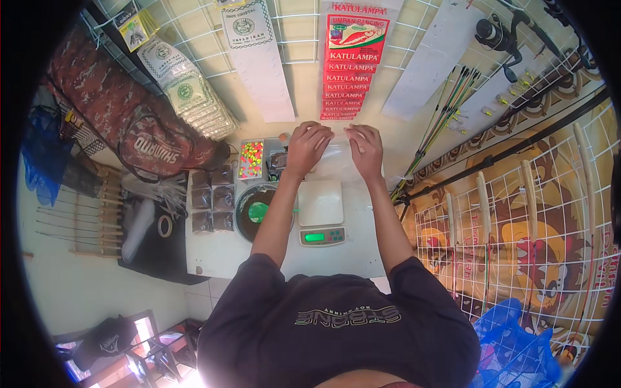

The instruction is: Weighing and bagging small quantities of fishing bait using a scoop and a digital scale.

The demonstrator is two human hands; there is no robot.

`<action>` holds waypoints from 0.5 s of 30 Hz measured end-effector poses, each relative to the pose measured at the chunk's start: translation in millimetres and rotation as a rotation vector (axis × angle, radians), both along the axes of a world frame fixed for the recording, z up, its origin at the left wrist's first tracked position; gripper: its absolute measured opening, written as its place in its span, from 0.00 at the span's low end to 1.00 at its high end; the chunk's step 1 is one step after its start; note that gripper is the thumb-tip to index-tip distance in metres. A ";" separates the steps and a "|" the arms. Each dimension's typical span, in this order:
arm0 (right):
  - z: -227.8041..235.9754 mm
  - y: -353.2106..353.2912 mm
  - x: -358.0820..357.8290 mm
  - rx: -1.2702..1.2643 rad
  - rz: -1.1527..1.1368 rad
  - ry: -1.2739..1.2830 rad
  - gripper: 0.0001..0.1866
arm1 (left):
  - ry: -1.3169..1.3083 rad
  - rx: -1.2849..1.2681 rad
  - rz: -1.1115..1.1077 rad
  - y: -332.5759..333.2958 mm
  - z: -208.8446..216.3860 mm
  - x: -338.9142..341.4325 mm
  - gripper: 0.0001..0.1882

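Both arms reach forward over a white table (349, 255). My left hand (309, 150) and my right hand (366, 150) are close together at its far side, each with fingers pinched. Between them is a thin clear plastic bag (335, 157), faint against the pale surface, its edge seemingly in both pinches. Nearer me stands a white digital scale (321, 204) with a lit green display and a bare top. Left of it, partly behind my left forearm, a round bowl (244, 227) holds dark crumbly stuff and a green scoop (257, 212).
Filled dark packets (213, 198) lie in rows at the table's left. Behind the bowl is a box of bright beads (251, 160). Red packets (352, 64) hang on the wire rack ahead. Thin rods (446, 116) lean at the right, near a white grid (511, 226).
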State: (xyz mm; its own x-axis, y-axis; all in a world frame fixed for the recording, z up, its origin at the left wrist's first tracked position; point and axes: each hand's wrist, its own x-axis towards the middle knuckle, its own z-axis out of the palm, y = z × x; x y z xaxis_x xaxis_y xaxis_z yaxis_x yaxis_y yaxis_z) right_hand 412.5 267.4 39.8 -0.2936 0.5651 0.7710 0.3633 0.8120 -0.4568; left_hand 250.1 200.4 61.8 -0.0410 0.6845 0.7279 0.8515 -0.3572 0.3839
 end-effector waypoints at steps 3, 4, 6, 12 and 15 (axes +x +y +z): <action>-30.1 -28.6 12.8 -0.083 0.060 -0.115 0.11 | 0.008 -0.097 -0.044 -24.4 -30.5 1.2 0.06; -45.5 -38.8 18.7 -0.086 0.061 -0.117 0.11 | -0.004 -0.187 -0.061 -33.2 -48.1 2.6 0.06; -74.4 -56.3 29.4 -0.219 0.100 -0.259 0.10 | 0.030 -0.241 -0.132 -48.6 -77.6 5.2 0.04; -115.9 -101.7 55.2 -0.467 0.228 -0.459 0.11 | 0.124 -0.830 -0.273 -88.1 -125.6 20.4 0.06; -126.1 -107.7 63.9 -0.505 0.282 -0.475 0.10 | 0.083 -0.960 -0.226 -90.3 -120.4 30.7 0.08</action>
